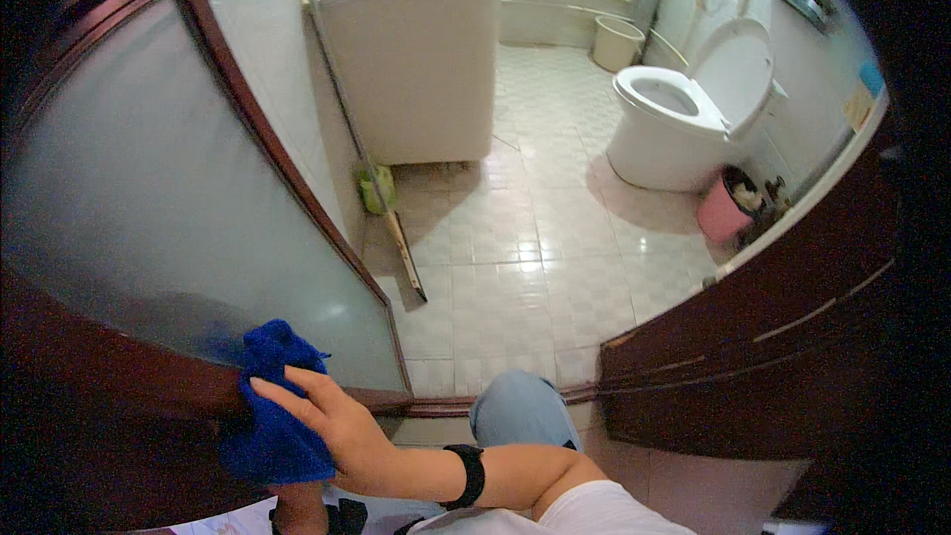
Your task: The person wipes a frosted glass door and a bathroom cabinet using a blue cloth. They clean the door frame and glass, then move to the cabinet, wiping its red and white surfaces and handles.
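My right hand reaches across from the right with a black band on the wrist. Its fingers press on a bunched blue cloth. Behind the cloth stands a frosted glass panel in a dark reddish-brown frame, and the cloth lies over the frame's lower rail. Of my left arm only a bit near the wrist shows at the bottom, just under the cloth. The cloth and my right hand hide the left hand, so its grip is unclear.
A dark wooden door stands at the right. Beyond the threshold, a squeegee-like long-handled tool leans by a washing machine. A white toilet with raised lid, a pink bin and a pale bucket stand on the tiled floor.
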The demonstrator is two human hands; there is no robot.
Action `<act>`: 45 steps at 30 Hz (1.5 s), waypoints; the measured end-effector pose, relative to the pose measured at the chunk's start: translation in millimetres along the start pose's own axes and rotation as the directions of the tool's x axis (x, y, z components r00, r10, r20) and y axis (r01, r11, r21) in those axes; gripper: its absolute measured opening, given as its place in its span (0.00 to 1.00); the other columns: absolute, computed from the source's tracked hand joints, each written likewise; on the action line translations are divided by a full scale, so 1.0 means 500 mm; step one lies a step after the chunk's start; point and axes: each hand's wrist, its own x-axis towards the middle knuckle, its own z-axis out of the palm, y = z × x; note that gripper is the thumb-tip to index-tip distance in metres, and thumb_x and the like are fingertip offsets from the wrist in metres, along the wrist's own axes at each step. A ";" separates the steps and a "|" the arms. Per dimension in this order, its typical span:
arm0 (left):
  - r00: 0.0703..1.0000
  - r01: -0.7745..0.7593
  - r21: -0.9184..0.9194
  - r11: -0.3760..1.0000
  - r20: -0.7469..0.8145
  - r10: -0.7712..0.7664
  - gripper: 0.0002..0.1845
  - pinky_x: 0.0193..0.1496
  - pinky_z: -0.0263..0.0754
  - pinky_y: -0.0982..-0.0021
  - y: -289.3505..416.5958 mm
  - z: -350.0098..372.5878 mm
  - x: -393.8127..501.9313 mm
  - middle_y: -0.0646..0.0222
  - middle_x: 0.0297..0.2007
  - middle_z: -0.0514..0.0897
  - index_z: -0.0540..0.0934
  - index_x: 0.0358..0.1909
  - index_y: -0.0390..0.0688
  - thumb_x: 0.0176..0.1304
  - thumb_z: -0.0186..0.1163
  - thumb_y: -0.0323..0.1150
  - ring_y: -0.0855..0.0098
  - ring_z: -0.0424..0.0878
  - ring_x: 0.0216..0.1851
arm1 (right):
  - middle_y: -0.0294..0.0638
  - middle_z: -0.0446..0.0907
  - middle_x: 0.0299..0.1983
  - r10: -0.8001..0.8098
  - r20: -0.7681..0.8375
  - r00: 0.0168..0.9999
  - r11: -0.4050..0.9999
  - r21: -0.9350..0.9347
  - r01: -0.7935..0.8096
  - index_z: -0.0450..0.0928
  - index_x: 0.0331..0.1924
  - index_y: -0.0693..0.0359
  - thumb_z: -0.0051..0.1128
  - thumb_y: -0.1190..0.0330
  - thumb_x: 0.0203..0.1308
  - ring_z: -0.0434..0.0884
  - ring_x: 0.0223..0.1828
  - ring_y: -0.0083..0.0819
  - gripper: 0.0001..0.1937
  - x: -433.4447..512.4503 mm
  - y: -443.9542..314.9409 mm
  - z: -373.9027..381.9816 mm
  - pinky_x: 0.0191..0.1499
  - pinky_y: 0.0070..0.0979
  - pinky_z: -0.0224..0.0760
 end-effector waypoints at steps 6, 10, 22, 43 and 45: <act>0.955 0.128 -0.305 0.944 -0.220 -0.201 0.26 0.61 0.61 0.55 -0.007 -0.044 0.042 0.57 0.57 0.67 0.59 0.62 0.41 0.64 0.48 0.40 0.57 0.66 0.59 | 0.53 0.68 0.52 0.001 -0.041 0.999 0.998 -0.065 -0.003 0.63 0.62 0.49 0.63 0.67 0.44 0.70 0.52 0.50 0.36 -0.003 0.030 0.015 0.53 0.36 0.66; 0.989 0.056 -0.158 0.986 -0.127 -0.077 0.22 0.58 0.66 0.61 0.014 -0.032 0.033 0.60 0.54 0.71 0.64 0.58 0.40 0.64 0.49 0.38 0.61 0.69 0.56 | 0.53 0.67 0.52 0.047 -0.048 0.998 0.998 -0.050 -0.050 0.63 0.62 0.49 0.65 0.66 0.42 0.69 0.52 0.52 0.37 -0.031 0.057 0.022 0.52 0.37 0.66; 0.994 -0.040 -0.263 0.964 0.088 0.065 0.24 0.58 0.62 0.60 0.183 0.081 -0.028 0.57 0.51 0.72 0.65 0.55 0.39 0.60 0.52 0.40 0.60 0.69 0.54 | 0.50 0.67 0.51 0.214 -0.023 0.977 0.956 -0.200 -0.214 0.62 0.62 0.47 0.63 0.63 0.46 0.71 0.51 0.50 0.34 -0.141 0.166 0.040 0.51 0.35 0.67; 0.787 0.133 -0.842 -0.523 0.410 -0.460 0.37 0.66 0.46 0.57 0.077 -0.082 -0.020 0.51 0.60 0.61 0.45 0.65 0.36 0.62 0.51 0.40 0.54 0.58 0.63 | 0.54 0.61 0.62 0.024 0.086 0.996 0.999 -0.024 -0.022 0.58 0.62 0.66 0.55 0.68 0.54 0.62 0.63 0.49 0.31 -0.108 0.066 0.030 0.64 0.33 0.54; 0.775 0.138 -0.850 -0.508 0.412 -0.479 0.36 0.66 0.46 0.57 0.047 -0.089 -0.029 0.51 0.60 0.61 0.46 0.65 0.36 0.62 0.51 0.40 0.54 0.59 0.62 | 0.56 0.60 0.63 0.016 0.161 0.987 1.000 0.004 -0.017 0.59 0.62 0.65 0.57 0.68 0.53 0.62 0.63 0.50 0.32 -0.091 0.032 0.031 0.64 0.34 0.54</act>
